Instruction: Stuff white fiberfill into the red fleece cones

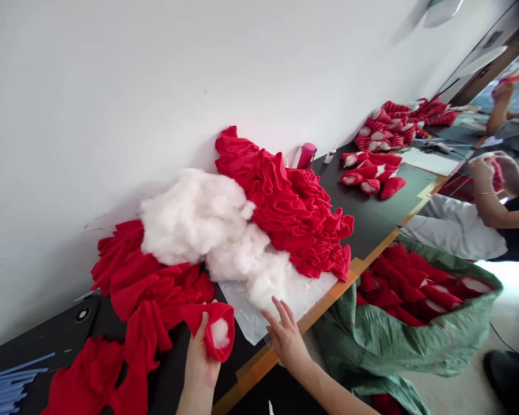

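Note:
My left hand (202, 357) is wrapped round a red fabric pouch (221, 314), its mouth turned toward me and white stuffing showing inside. Fingers spread, my right hand (285, 337) hovers at the near edge of the white fibre stuffing (199, 213) and holds nothing. The stuffing lies in a loose heap, partly on a clear plastic sheet (253, 323). Red fabric pieces (130, 259) are bunched left of it, and a larger pile of red pieces (289, 207) sits to its right.
A green sack (436, 340) of stuffed red pieces stands on the floor, right of the table's taped edge (328, 297). Farther along are stuffed red pieces (372, 173), a small bottle (330, 154) and a seated person (493, 207). Blue sticks (8, 383) lie at left.

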